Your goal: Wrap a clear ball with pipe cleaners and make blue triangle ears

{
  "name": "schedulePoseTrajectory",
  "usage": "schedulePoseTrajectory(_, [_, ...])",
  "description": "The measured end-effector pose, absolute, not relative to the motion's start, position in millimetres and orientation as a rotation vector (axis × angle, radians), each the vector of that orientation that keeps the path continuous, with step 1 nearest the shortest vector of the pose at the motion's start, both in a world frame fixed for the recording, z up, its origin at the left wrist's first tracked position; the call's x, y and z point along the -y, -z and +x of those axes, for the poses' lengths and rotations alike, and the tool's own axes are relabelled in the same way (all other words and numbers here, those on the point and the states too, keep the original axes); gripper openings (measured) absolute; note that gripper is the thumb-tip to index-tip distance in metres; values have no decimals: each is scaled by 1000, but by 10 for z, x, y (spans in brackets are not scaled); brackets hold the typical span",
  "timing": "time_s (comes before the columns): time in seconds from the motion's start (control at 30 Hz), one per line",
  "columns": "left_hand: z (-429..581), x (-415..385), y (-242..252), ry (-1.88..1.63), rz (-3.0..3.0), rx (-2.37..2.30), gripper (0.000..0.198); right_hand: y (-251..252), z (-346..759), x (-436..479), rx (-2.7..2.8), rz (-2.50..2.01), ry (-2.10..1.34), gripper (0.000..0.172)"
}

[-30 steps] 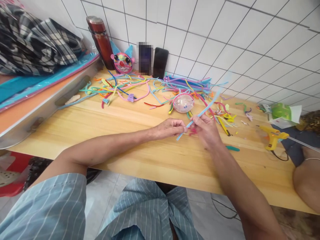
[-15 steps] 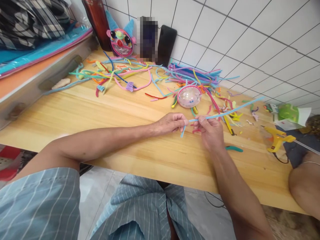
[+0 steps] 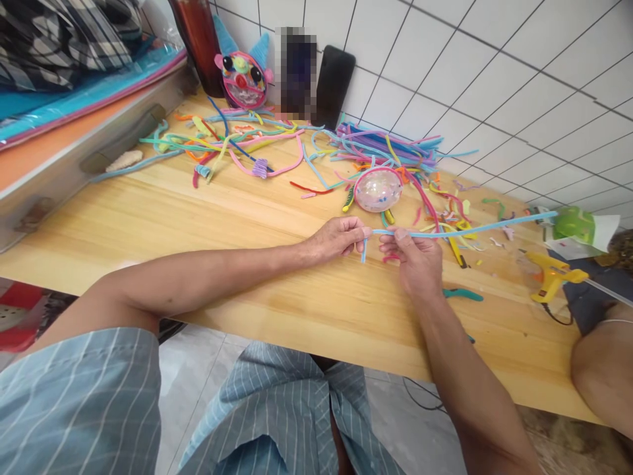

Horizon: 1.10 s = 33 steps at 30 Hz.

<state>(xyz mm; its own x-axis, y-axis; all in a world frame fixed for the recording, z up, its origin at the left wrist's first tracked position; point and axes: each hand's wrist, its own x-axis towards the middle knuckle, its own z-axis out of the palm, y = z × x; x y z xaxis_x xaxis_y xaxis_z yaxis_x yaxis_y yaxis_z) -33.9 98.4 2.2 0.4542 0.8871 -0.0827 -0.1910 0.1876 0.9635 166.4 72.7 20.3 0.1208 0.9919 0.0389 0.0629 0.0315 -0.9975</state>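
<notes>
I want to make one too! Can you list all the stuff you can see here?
blue pipe cleaner: one, light blue, pinched by both hands, long end pointing right
loose pipe cleaners: many, mixed colours, scattered along the table's back
glitter ball: one, clear with pink rim, just beyond the hands
clown face: one, pink with blue ears, against the wall
flask: one, red-brown, left of the clown face
phone: one, black, leaning on the tiles
glue gun: one, yellow, far right
table: one, pale wood
another person's arm: one, right edge
left hand: pinches the short bent end
right hand: pinches near the bend
</notes>
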Motion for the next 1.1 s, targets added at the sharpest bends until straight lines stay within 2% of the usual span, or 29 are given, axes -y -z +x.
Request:
schedulePoseTrajectory(0.13, [-346,-1000,4,-908,1122,-792,32,-186,1700,-680,1412,-1364,-951,52])
schedulePoseTrajectory(0.23, [-353,-999,17,-907,1154,-791,31,-209,1718,-606,1652,-1329,-496,46])
schedulePoseTrajectory(0.37, [-365,-970,3,-873,1244,-769,39,-244,1740,-604,1948,-1067,139,16])
schedulePoseTrajectory(0.47, [-375,-950,-16,-864,1301,-744,44,-219,1775,-677,2057,-1017,332,18])
schedulePoseTrajectory(0.6, [-383,-950,-8,-903,1327,-745,48,-148,1825,-726,2076,-1054,375,13])
schedulePoseTrajectory(0.83, [-368,-913,-20,-1030,1272,-718,57,-106,1771,-643,2075,-1132,280,19])
schedulePoseTrajectory(1.1, [-343,-908,4,-1089,1189,-654,56,-142,1656,-595,2025,-1039,198,20])
